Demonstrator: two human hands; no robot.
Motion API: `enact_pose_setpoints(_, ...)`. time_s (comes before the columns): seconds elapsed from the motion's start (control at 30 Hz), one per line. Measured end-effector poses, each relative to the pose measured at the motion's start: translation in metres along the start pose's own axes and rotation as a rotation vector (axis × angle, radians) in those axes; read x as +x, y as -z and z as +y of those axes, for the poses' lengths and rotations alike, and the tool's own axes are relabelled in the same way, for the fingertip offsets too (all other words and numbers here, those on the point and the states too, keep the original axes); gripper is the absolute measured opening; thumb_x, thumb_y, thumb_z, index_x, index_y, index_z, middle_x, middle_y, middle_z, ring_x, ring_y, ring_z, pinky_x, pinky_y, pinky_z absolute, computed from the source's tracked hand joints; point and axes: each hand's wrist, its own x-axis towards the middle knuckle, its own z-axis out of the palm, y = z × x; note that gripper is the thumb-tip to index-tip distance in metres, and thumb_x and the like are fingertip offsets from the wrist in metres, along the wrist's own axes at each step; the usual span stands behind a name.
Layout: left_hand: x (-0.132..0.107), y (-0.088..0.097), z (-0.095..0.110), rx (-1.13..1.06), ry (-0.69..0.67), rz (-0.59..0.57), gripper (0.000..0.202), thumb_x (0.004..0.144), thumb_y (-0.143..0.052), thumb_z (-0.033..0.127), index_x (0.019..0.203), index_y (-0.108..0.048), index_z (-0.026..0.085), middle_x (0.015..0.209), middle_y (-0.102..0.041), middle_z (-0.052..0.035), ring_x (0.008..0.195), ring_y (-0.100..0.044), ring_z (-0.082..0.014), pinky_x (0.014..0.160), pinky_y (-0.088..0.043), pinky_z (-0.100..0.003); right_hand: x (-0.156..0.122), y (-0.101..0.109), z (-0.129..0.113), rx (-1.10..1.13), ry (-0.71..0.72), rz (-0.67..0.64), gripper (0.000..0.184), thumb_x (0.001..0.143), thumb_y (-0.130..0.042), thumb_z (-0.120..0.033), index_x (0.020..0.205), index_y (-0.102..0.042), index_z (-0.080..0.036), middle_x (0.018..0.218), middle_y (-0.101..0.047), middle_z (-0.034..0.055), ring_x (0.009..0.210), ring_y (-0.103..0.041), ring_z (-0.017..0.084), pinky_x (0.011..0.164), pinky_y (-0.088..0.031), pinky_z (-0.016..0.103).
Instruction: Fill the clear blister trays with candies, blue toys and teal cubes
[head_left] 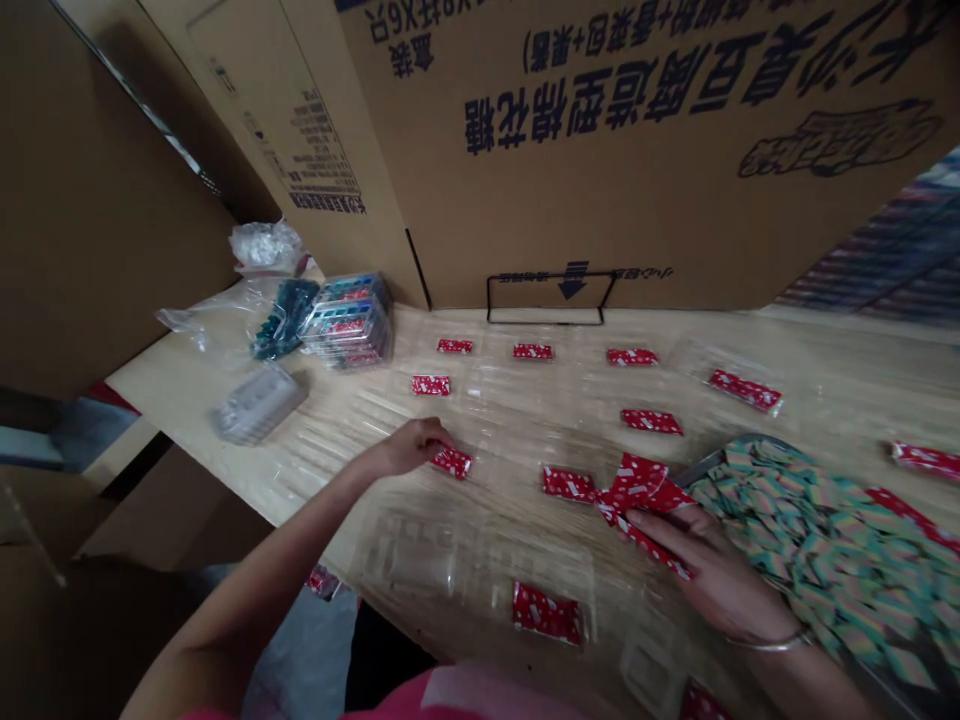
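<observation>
My left hand (409,446) has its fingers closed on one end of a small red packet with white specks (454,463), low over the clear plastic trays (420,550). Several more packets of the same red print (639,484) are bunched in my right hand (701,565), under the thumb, with their ends fanning out to the left and down. A bracelet circles that wrist. Single red packets lie in the trays around my hands, among them one red packet (547,612) nearest my body and another red packet (651,421) further back.
A large printed cardboard box (600,210) walls off the table's back. At right, a metal tray (705,466) holds many pastel striped pieces (832,540). Stacked filled plastic boxes (349,325), a dark teal bundle (283,318) and a stack of translucent trays (259,403) stand on the left.
</observation>
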Motion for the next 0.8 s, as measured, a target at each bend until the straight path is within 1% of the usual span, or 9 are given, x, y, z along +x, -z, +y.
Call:
enact_pose_setpoints(0.1,-0.012,-0.020,0.005,0.090,-0.055,0.092,0.018,0.064,-0.059,0.005,0.070,-0.070,0.018,0.071,-0.062,-0.0033,0.070,-0.057,-0.0163,0.070,-0.045,-0.028,-0.001,-0.005,-0.002,-0.032,0.027,-0.025,0.031,0.057,-0.075,-0.050,0.068,-0.069,-0.022,0.073,-0.070,0.0053,0.064,-0.062,0.020,0.060,-0.050,0.031)
enact_pose_setpoints(0.2,-0.022,-0.033,0.025,0.144,-0.147,0.228,0.019,0.071,-0.062,0.016,0.089,-0.068,0.017,0.086,-0.061,-0.0068,0.083,-0.056,-0.0188,0.077,-0.044,-0.032,-0.003,-0.018,-0.003,-0.057,0.012,-0.084,0.035,0.059,-0.074,-0.049,0.077,-0.069,-0.020,0.077,-0.070,0.0049,0.068,-0.062,0.019,0.065,-0.050,0.031)
enact_pose_setpoints(0.33,-0.041,-0.068,0.072,-0.140,-0.115,0.111,0.042,0.074,-0.065,0.032,0.114,-0.056,0.020,0.098,-0.062,-0.0063,0.077,-0.056,-0.0151,0.060,-0.044,-0.024,-0.003,-0.042,0.003,-0.138,-0.024,-0.261,0.040,0.063,-0.070,-0.051,0.086,-0.069,-0.018,0.076,-0.070,0.0038,0.070,-0.061,0.019,0.067,-0.050,0.032)
enact_pose_setpoints(0.4,-0.049,-0.089,0.088,-0.303,-0.119,0.106,0.029,0.075,-0.065,0.032,0.099,-0.062,0.017,0.084,-0.063,-0.0044,0.071,-0.055,-0.0133,0.059,-0.042,-0.022,-0.006,-0.050,0.006,-0.199,-0.006,-0.329,0.040,0.064,-0.069,-0.051,0.087,-0.069,-0.019,0.080,-0.070,0.0038,0.073,-0.062,0.020,0.069,-0.051,0.033)
enact_pose_setpoints(0.47,-0.052,-0.099,0.087,-0.475,-0.071,0.127,0.021,0.075,-0.065,0.035,0.079,-0.063,0.014,0.068,-0.061,-0.0024,0.061,-0.053,-0.0111,0.055,-0.040,-0.022,-0.012,-0.052,0.007,-0.259,-0.003,-0.372,0.040,0.065,-0.068,-0.052,0.088,-0.070,-0.019,0.083,-0.071,0.0047,0.076,-0.063,0.023,0.072,-0.051,0.036)
enact_pose_setpoints(0.53,-0.053,-0.091,0.071,-0.589,0.025,0.251,0.025,0.070,-0.067,0.038,0.068,-0.061,0.014,0.060,-0.060,-0.0016,0.054,-0.051,-0.0104,0.052,-0.039,-0.022,-0.018,-0.047,0.007,-0.308,-0.036,-0.384,0.042,0.066,-0.065,-0.055,0.087,-0.070,-0.019,0.084,-0.071,0.0066,0.079,-0.064,0.025,0.075,-0.052,0.037)
enact_pose_setpoints(0.67,-0.056,-0.027,0.014,-0.370,0.275,0.850,0.024,0.057,-0.072,0.033,0.067,-0.057,0.016,0.056,-0.057,0.0019,0.049,-0.051,-0.0105,0.051,-0.040,-0.022,-0.024,-0.029,0.008,-0.331,-0.126,-0.329,0.046,0.064,-0.064,-0.060,0.084,-0.071,-0.019,0.085,-0.072,0.0087,0.081,-0.066,0.027,0.072,-0.053,0.037)
enact_pose_setpoints(0.73,-0.058,0.004,-0.015,-0.280,0.347,0.966,0.017,0.060,-0.066,0.026,0.070,-0.056,0.017,0.053,-0.053,0.0042,0.048,-0.049,-0.0102,0.051,-0.039,-0.022,-0.025,-0.023,0.011,-0.309,-0.155,-0.303,0.046,0.064,-0.065,-0.060,0.084,-0.070,-0.019,0.085,-0.072,0.0083,0.079,-0.066,0.027,0.069,-0.053,0.036)
enact_pose_setpoints(0.8,-0.059,0.021,-0.037,-0.174,0.423,1.002,0.011,0.060,-0.063,0.018,0.068,-0.056,0.018,0.050,-0.051,0.0047,0.047,-0.048,-0.0113,0.050,-0.038,-0.022,-0.025,-0.021,0.015,-0.290,-0.156,-0.287,0.044,0.065,-0.065,-0.059,0.082,-0.069,-0.019,0.084,-0.072,0.0077,0.075,-0.066,0.025,0.066,-0.053,0.035)
